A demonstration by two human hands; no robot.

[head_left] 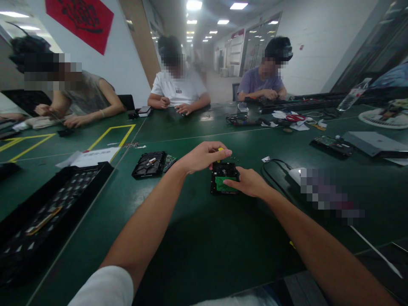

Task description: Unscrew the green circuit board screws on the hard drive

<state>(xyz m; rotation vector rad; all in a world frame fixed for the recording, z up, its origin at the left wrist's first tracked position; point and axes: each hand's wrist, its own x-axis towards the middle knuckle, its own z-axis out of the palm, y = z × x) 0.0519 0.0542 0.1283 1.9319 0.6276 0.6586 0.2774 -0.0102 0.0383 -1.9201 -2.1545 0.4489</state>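
In front of me on the green table lies a black hard drive with a green circuit board on its upper face. My left hand is closed around a small screwdriver with a yellow handle, at the drive's far edge; the screwdriver's tip is hidden. My right hand grips the drive's right side, its thumb lying over the circuit board. Several tiny screws are scattered just beyond the drive. Left of my left hand sit another opened hard drive and a loose circuit board.
A long black tray stands at the left. To the right are a phone-like object with a cable, a further drive and a grey metal case. Several people work across the table. A water bottle stands far right.
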